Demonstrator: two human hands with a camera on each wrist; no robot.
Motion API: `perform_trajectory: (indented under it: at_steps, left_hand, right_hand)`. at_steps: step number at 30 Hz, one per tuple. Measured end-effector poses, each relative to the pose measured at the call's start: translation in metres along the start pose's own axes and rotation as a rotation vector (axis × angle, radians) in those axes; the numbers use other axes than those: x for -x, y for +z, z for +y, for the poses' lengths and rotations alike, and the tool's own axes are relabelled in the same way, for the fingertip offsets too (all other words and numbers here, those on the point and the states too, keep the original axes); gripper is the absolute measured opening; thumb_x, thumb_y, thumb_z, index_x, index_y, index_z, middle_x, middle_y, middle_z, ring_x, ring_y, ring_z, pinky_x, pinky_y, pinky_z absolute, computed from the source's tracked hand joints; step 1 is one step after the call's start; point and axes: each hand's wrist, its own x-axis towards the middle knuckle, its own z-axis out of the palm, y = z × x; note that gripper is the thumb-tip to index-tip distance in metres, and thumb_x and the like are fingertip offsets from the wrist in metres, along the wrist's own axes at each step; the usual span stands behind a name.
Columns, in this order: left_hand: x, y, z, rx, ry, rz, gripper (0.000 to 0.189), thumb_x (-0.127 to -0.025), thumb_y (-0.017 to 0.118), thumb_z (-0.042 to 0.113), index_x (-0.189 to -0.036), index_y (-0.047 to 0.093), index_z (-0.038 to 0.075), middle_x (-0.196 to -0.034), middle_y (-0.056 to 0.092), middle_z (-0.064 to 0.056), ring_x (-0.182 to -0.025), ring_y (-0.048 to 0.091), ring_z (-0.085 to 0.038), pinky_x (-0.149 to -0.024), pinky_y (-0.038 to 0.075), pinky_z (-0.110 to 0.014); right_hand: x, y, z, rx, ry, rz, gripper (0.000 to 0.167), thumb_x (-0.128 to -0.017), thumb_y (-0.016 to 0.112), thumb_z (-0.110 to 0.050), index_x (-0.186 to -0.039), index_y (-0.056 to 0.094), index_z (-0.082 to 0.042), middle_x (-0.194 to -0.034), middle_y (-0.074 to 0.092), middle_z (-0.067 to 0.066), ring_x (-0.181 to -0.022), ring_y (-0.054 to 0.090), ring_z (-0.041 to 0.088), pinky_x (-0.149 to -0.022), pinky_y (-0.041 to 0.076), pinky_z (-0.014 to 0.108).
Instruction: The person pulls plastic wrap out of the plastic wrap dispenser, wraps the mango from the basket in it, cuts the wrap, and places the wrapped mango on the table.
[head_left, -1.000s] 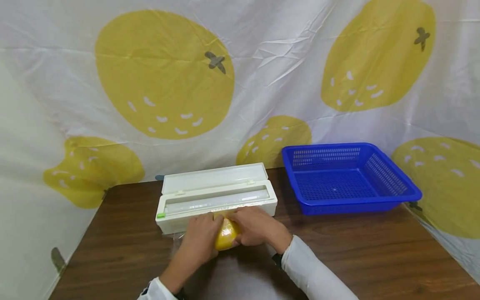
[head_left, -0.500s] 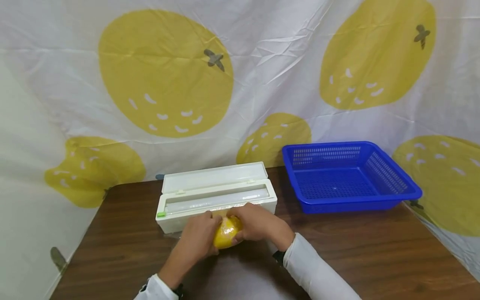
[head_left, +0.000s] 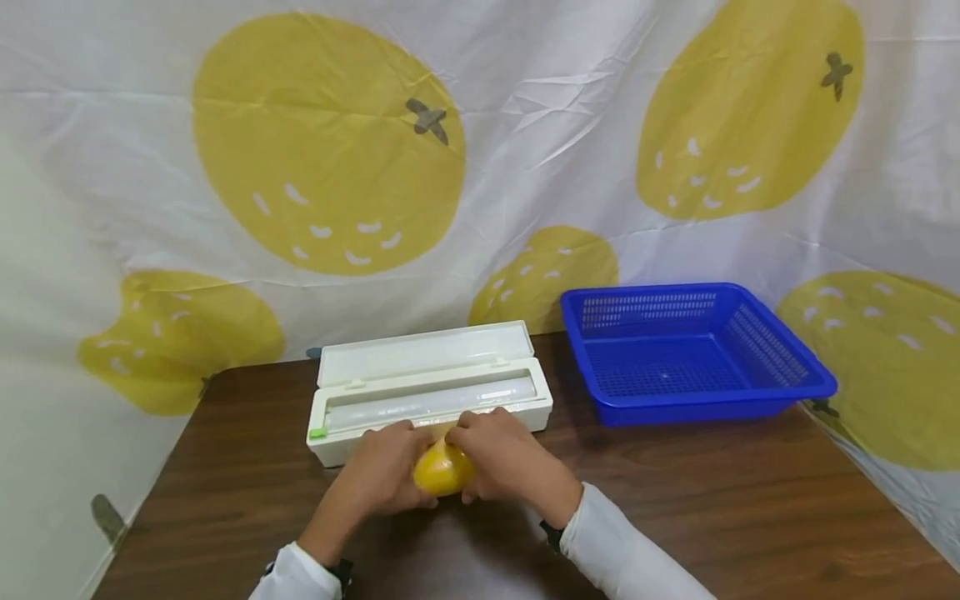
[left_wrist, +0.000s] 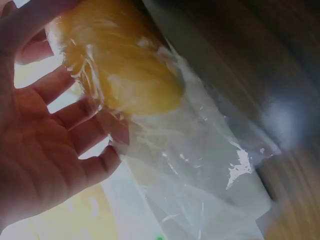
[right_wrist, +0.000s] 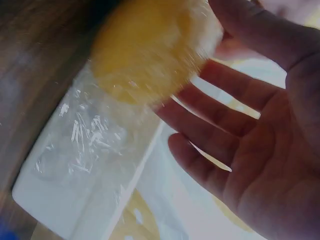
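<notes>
A rounded yellow fruit (head_left: 442, 468) with shiny cling film (left_wrist: 190, 170) around it sits between the two hands, in front of a long white film dispenser (head_left: 337, 451). My left hand (head_left: 386, 468) holds the fruit's left side, thumb and fingers bent around it. On the other side my right hand (head_left: 504, 457) grips it the same way. In the left wrist view, wrinkled film clings to the fruit and a loose sheet trails from it over the dispenser. More crinkled film (right_wrist: 87, 135) stretches below the fruit in the right wrist view.
The dispenser's lid (head_left: 423, 354) is raised at the back, with a white film roll (head_left: 431, 403) inside and a green tab (head_left: 318, 432) at its left end. A blue plastic basket (head_left: 697, 408) stands at the right on the brown wooden table (head_left: 712, 508). Behind hangs a fruit-print cloth (head_left: 525, 167).
The fruit has shifted slightly left and turned between the hands. My left hand has moved a little left with it, and the right hand's fingers have shifted on the fruit.
</notes>
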Motion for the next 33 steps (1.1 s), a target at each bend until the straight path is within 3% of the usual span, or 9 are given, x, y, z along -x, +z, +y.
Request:
perform_trajectory:
  at_steps: [7,13,18,23,30,33]
  left_hand:
    - [-0.001,0.001,-0.004,0.051,0.0,-0.012,0.055,-0.057,0.094,0.043,-0.1,0.072,0.017,-0.077,0.059,0.008,-0.068,0.05,-0.011,-0.06,0.041,-0.034]
    - [0.0,0.002,-0.008,0.102,0.015,0.003,0.049,-0.058,0.094,0.039,-0.096,0.068,0.021,-0.076,0.057,0.011,-0.069,0.049,-0.009,-0.062,0.04,-0.029]
    - [0.0,0.002,-0.008,0.157,-0.018,-0.005,0.061,-0.061,0.094,0.034,-0.111,0.065,0.013,-0.089,0.065,0.004,-0.074,0.053,-0.011,-0.067,0.044,-0.031]
    - [0.0,0.002,-0.009,0.196,-0.069,-0.048,0.061,-0.064,0.093,0.034,-0.111,0.06,0.012,-0.089,0.063,0.003,-0.072,0.051,-0.011,-0.064,0.044,-0.03]
    - [-0.001,0.0,-0.013,0.216,0.007,-0.073,0.049,-0.077,0.085,0.031,-0.112,0.06,0.008,-0.09,0.061,0.003,-0.076,0.051,-0.011,-0.069,0.044,-0.029]
    - [0.0,-0.003,-0.012,0.252,-0.013,-0.092,0.052,-0.08,0.083,0.029,-0.119,0.058,0.004,-0.093,0.063,0.0,-0.076,0.052,-0.012,-0.07,0.045,-0.031]
  right_hand:
    - [-0.005,0.011,-0.001,0.045,0.025,0.059,0.056,-0.058,0.095,-0.047,-0.103,0.073,-0.022,-0.09,0.068,-0.005,-0.077,0.064,0.015,-0.069,0.046,0.032]
    - [-0.007,0.013,0.002,0.018,0.018,0.049,0.047,-0.062,0.094,-0.045,-0.098,0.073,-0.023,-0.089,0.07,-0.007,-0.075,0.064,0.014,-0.068,0.048,0.033]
    - [-0.009,0.013,0.007,-0.043,0.011,0.031,0.042,-0.066,0.093,-0.043,-0.097,0.073,-0.022,-0.087,0.072,-0.008,-0.074,0.064,0.012,-0.066,0.05,0.033]
    - [-0.01,0.014,0.013,-0.106,0.006,0.01,0.035,-0.072,0.09,-0.035,-0.098,0.072,-0.02,-0.083,0.07,-0.009,-0.07,0.059,0.01,-0.062,0.047,0.03]
    - [-0.01,0.016,0.019,-0.194,0.004,-0.017,0.031,-0.078,0.086,-0.03,-0.103,0.072,-0.019,-0.082,0.067,-0.01,-0.071,0.058,0.011,-0.065,0.046,0.03]
    - [-0.01,0.017,0.02,-0.224,0.007,-0.028,0.035,-0.081,0.084,-0.032,-0.111,0.071,-0.018,-0.09,0.07,-0.01,-0.075,0.059,0.01,-0.068,0.047,0.029]
